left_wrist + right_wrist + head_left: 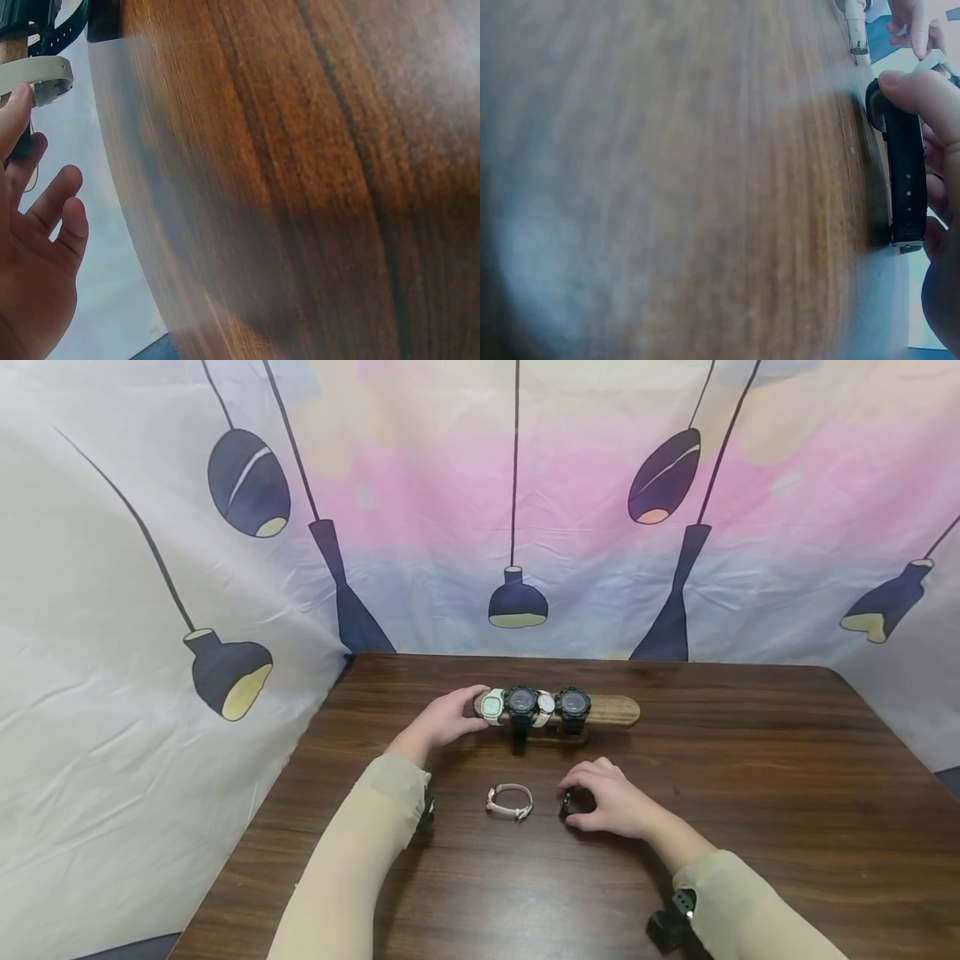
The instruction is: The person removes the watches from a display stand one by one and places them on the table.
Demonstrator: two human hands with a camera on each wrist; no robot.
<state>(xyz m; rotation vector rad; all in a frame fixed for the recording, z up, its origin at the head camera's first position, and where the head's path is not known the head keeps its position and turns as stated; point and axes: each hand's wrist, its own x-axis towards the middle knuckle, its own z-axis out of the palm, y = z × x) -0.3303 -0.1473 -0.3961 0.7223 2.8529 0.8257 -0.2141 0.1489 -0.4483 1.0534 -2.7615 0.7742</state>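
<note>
At the back of the table, a wooden watch stand (615, 712) carries a pale green square watch (492, 706), two black watches (573, 702) and a small white-strapped watch (546, 703) between them. My left hand (447, 717) grips the stand's left end, thumb in front, right beside the pale green watch; in the left wrist view its thumb lies against the pale strap (56, 73). Nearer me, my right hand (611, 802) holds a black-strapped watch (906, 180) between thumb and fingers, close over the table. A light-strapped watch (510, 812) lies looped on the table left of that hand.
The dark brown wooden table (787, 793) runs back to a hanging cloth (442, 552) printed with lamps. A black camera (667, 931) is strapped at the right wrist, and another sits at the left cuff (397, 785).
</note>
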